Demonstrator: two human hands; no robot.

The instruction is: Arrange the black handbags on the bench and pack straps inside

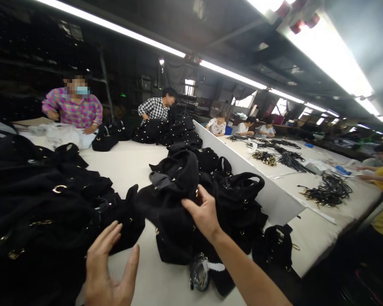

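Note:
My right hand (pixel 204 212) reaches forward and grips a black fabric bag (pixel 172 199) with gold studs, which lies on the white table (pixel 127 163). My left hand (pixel 107 267) hovers open near the bottom edge, fingers apart, holding nothing, just right of a heap of black bags (pixel 41 204) with gold rings. More black bags (pixel 239 191) are piled behind the gripped one.
A tape roll (pixel 199 272) lies below the bag. A white divider (pixel 242 165) splits the table; black straps (pixel 328 191) lie beyond it. A person in a pink plaid shirt (pixel 73 110) and one in a checked shirt (pixel 155 108) work at the far side; others sit further back.

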